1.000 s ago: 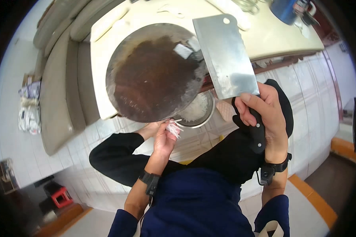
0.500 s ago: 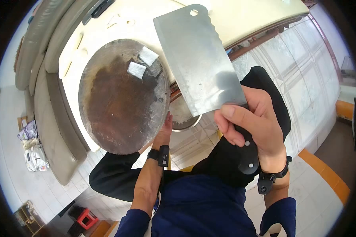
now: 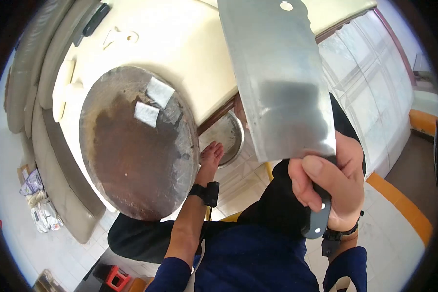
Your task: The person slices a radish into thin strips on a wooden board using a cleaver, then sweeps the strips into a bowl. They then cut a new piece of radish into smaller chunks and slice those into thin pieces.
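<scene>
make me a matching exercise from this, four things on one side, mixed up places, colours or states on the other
Things
1. cleaver
2. left hand
3. two white pieces
4. sofa

Matches
A. on the round board
B. greyish brown
C. gripped by the right hand
D. open, at the metal bowl

Right pairs: 1-C, 2-D, 3-A, 4-B

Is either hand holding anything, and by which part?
The right hand holds the cleaver by its black handle, close to the blade; the left hand, open by the metal bowl, holds nothing visible.
</scene>
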Tool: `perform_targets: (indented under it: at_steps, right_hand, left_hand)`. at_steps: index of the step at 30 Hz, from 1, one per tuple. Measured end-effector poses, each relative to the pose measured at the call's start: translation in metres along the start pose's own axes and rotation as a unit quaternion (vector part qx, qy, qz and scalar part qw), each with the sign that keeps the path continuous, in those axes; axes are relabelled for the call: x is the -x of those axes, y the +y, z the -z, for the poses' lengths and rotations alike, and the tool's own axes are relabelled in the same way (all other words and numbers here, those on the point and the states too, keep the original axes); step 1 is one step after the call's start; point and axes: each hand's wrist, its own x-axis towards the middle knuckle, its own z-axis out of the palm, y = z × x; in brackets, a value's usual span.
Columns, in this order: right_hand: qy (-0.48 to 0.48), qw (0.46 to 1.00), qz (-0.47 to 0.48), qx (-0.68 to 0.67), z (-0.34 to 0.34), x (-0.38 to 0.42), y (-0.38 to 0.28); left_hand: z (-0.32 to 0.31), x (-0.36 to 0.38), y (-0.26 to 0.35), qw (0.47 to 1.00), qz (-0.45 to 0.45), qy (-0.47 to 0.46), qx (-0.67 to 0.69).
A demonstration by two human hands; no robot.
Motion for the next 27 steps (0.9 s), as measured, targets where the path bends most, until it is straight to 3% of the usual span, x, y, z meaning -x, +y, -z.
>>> perform_targets:
  at_steps: [1,4,5,7,8,9,12,13,14,16,19,22,23,24,25,27]
  right_hand:
    - [0.005,1.0,-0.003,0.002,-0.002,0.0,-0.001]
    - [0.037,0.998,-0.032,-0.031,-0.004,0.0,-0.003]
    - [0.031,0.999,-0.04,-0.022,-0.002,-0.001,-0.003]
    - [0.031,0.999,-0.041,-0.017,-0.001,-0.002,-0.002]
    - [0.032,0.998,-0.042,-0.015,-0.001,-0.002,-0.002]
    - [0.055,0.998,-0.034,-0.023,-0.002,-0.002,-0.002]
    - [0.097,0.995,-0.017,-0.032,-0.002,-0.002,-0.001]
    - [0.113,0.993,-0.009,-0.034,-0.001,-0.003,-0.001]
    - [0.113,0.993,-0.009,-0.033,-0.002,-0.003,-0.001]
    - [0.127,0.99,-0.018,-0.051,-0.002,-0.004,-0.002]
    - [0.105,0.993,-0.011,-0.054,0.002,-0.004,-0.001]
    - [0.089,0.994,-0.018,-0.062,0.004,-0.005,-0.001]
    - [0.092,0.994,-0.018,-0.061,0.004,-0.005,-0.001]
    - [0.09,0.994,-0.016,-0.061,0.004,-0.006,0.0]
    - [0.086,0.994,-0.016,-0.061,0.004,-0.006,0.0]
    - [0.095,0.993,-0.012,-0.067,0.002,-0.006,0.002]
  left_hand:
    - [-0.004,-0.005,-0.006,1.0,0.005,-0.002,0.001]
    - [-0.013,-0.029,-0.021,0.974,0.139,0.181,0.001]
    - [0.005,-0.038,-0.036,0.973,0.136,0.184,-0.004]
    - [0.124,-0.106,-0.149,0.989,0.093,0.117,0.006]
    - [0.186,-0.146,-0.197,0.985,0.124,0.044,0.112]
    - [0.145,-0.13,-0.197,0.985,-0.024,0.062,-0.158]
    - [0.043,-0.097,-0.123,0.961,0.055,0.016,-0.27]
    - [0.029,-0.104,-0.134,0.907,-0.002,-0.007,-0.42]
    - [0.012,-0.097,-0.127,0.908,-0.002,-0.008,-0.419]
    - [-0.036,-0.067,-0.077,0.943,-0.09,-0.045,-0.316]
    - [-0.079,-0.053,-0.024,0.929,-0.037,0.006,-0.368]
    - [0.012,-0.105,-0.092,0.919,-0.01,-0.024,-0.392]
    - [0.012,-0.088,-0.054,0.991,0.132,0.012,0.023]
    - [0.015,-0.084,-0.044,0.984,0.013,0.032,-0.176]
    - [0.017,-0.08,-0.037,0.923,-0.108,0.051,-0.365]
    - [0.025,-0.067,-0.019,0.922,-0.097,0.078,-0.367]
